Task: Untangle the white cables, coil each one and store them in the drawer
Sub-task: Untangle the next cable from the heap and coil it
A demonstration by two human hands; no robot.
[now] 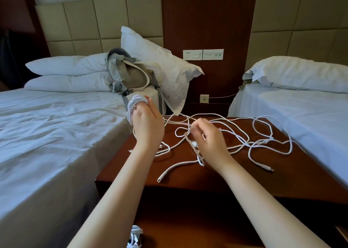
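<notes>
Loose white cables (pixel 250 142) lie tangled across the dark wooden nightstand (pixel 263 176). My left hand (pixel 146 123) is raised above the nightstand's left edge, with a white coil (pixel 134 104) wound round its fingers. From that coil a strand runs right to my right hand (pixel 209 136), which pinches the cable above the tangle; its fingers are blurred. One free cable end (pixel 160 180) points toward the front edge. Another coiled white cable (pixel 134 236) lies below the nightstand top, in what looks like the open drawer; most of it is hidden by my left forearm.
Beds with white sheets flank the nightstand, the left bed (pixel 47 134) and the right bed (pixel 301 112). A grey bag (pixel 131 76) leans on pillows at the left bed's head. Wall sockets (pixel 203 54) sit behind the nightstand.
</notes>
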